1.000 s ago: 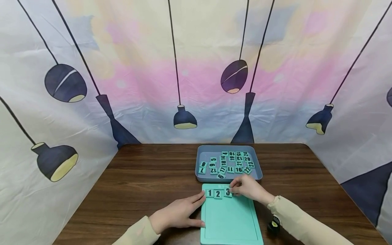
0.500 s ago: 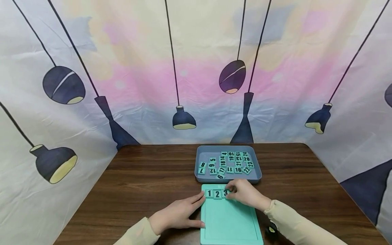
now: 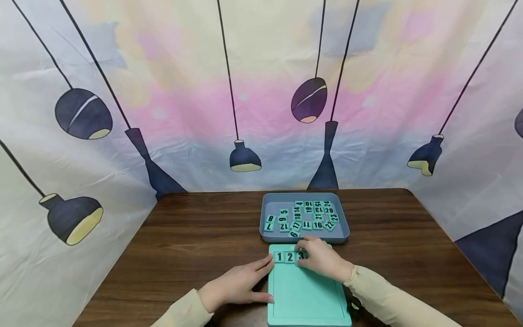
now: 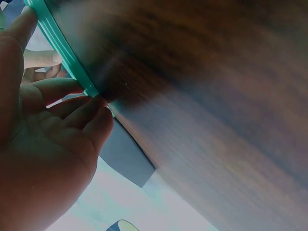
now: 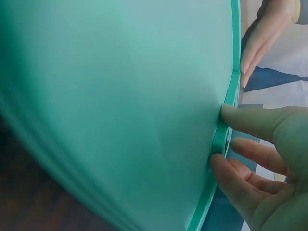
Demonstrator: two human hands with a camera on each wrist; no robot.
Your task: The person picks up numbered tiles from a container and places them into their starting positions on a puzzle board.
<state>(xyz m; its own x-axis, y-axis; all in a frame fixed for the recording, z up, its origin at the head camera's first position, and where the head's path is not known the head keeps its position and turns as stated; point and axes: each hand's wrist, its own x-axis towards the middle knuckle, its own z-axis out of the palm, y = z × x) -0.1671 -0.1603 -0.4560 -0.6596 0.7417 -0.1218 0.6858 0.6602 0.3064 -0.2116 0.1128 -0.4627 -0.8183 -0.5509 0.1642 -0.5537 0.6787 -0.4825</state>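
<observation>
A mint-green board [image 3: 308, 295] lies on the table with number tiles 1 [image 3: 279, 257] and 2 [image 3: 290, 257] side by side at its top left. My right hand [image 3: 324, 260] pinches the number 3 tile [image 3: 300, 255] close beside the 2, its fingers partly covering it. From the right wrist view, thumb and fingers meet opposite edges of that tile [image 5: 220, 139] at the board's rim. My left hand [image 3: 241, 284] lies spread along the board's left side, fingertips and thumb touching it. The left wrist view shows those fingers against the board's edge [image 4: 62, 41].
Just beyond the board stands a shallow grey-blue tray [image 3: 282, 200] holding several loose number tiles [image 3: 318, 225]. A small black object [image 3: 354, 303] shows under the right wrist. A lamp-patterned cloth [image 3: 196, 150] hangs behind the brown wooden table [image 3: 204, 227].
The number 3 tile has slid left with my right hand, closing the gap to the 2. My left hand has stayed at the board's side.
</observation>
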